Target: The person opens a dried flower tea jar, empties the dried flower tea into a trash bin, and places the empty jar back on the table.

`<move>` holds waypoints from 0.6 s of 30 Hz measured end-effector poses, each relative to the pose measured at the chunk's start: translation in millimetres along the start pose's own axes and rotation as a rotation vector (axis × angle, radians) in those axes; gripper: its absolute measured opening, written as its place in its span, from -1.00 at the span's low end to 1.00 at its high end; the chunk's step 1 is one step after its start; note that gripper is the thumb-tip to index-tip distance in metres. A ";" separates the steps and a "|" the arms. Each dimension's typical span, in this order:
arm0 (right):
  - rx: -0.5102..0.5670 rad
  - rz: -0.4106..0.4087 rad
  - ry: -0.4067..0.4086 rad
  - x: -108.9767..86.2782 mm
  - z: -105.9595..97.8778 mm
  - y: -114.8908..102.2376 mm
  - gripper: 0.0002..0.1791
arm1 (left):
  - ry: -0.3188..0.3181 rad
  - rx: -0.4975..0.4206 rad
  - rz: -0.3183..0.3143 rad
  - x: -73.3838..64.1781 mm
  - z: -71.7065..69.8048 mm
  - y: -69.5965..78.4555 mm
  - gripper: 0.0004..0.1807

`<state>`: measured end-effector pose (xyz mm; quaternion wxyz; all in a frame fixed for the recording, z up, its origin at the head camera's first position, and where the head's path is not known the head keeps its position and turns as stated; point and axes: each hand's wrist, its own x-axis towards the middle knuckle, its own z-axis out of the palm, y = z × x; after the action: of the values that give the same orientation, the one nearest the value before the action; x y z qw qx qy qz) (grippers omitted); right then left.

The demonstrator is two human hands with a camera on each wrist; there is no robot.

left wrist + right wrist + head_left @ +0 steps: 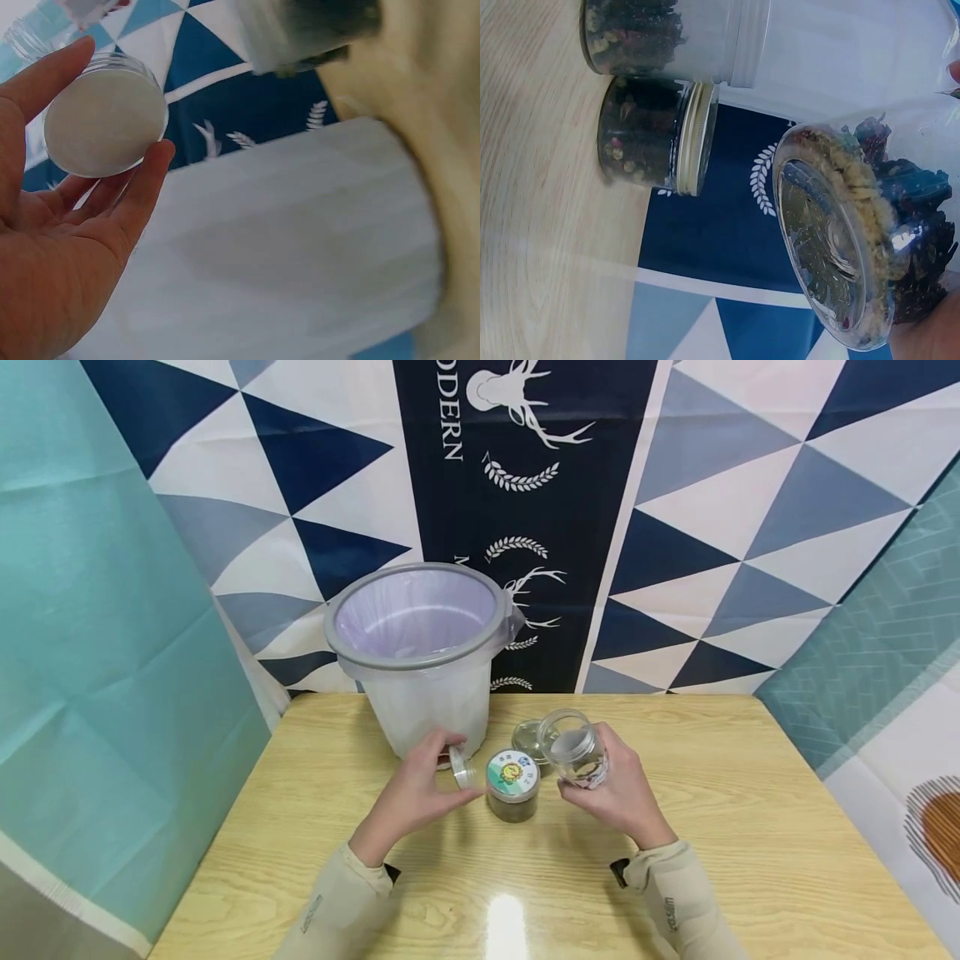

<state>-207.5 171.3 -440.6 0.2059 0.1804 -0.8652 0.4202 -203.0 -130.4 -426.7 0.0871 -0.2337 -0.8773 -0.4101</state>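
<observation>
Left hand [415, 789]: you pinch a pale, clear-rimmed lid [105, 124] near the bucket [442, 706].
Right hand [621, 789]: your fingers grip a clear jar [855, 225], tilted above the table [510, 868], dried dark and yellowish pieces inside.
Between hands: a label-topped jar [513, 785] stands upright, a second jar [527, 739] just behind.
Backdrop: triangle-patterned cloth [690, 527].

Wood table [750, 827], triangle-patterned backdrop [720, 518] — navy band [577, 518], teal cloth [112, 635]
</observation>
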 end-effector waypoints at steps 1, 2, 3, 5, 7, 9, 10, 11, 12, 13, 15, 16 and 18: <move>0.004 0.000 0.002 0.0 -0.5 -0.1 -0.35 | 0.003 0.000 -0.026 -2.1 0.3 -4.7 -0.27; 0.006 0.002 0.004 0.1 -0.8 0.2 -0.35 | 0.003 0.003 -0.048 -3.7 1.0 -10.0 -0.28; 0.009 0.001 0.006 0.0 -1.5 0.0 -0.35 | 0.003 0.006 -0.069 -5.2 1.3 -15.0 -0.29; 0.016 0.001 0.006 0.0 -2.1 0.0 -0.34 | -0.013 0.001 -0.118 -8.9 2.4 -25.8 -0.31; 0.021 0.001 0.008 0.4 -3.0 0.2 -0.34 | -0.029 -0.003 -0.168 -12.4 3.2 -35.0 -0.32; 0.031 0.003 0.011 0.8 -3.9 0.6 -0.34 | -0.041 -0.005 -0.198 -15.2 4.2 -43.8 -0.33; 0.035 0.008 0.011 1.1 -4.2 1.1 -0.34 | -0.048 -0.006 -0.213 -16.5 5.0 -47.9 -0.33; 0.040 0.010 0.012 1.3 -4.6 1.2 -0.35 | -0.051 -0.001 -0.222 -17.7 5.8 -51.5 -0.33; 0.043 0.015 0.014 1.5 -4.6 1.7 -0.35 | -0.052 0.004 -0.227 -18.8 6.7 -55.5 -0.32; 0.046 0.018 0.013 1.6 -4.8 1.6 -0.35 | -0.054 0.014 -0.229 -20.1 7.4 -59.3 -0.32; 0.041 0.023 0.009 1.5 -5.0 1.5 -0.35 | -0.066 0.020 -0.229 -22.3 8.2 -66.4 -0.27; 0.035 0.025 0.007 1.5 -5.3 1.4 -0.36 | -0.077 0.022 -0.224 -23.2 8.3 -69.8 -0.23; 0.022 0.021 0.008 0.7 -6.5 0.2 -0.36 | -0.091 0.030 -0.202 -25.1 8.5 -76.7 -0.16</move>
<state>-206.9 176.5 -436.7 0.2027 0.1719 -0.8614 0.4328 -217.6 -175.0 -492.9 0.0088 -0.1611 -0.9055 -0.3925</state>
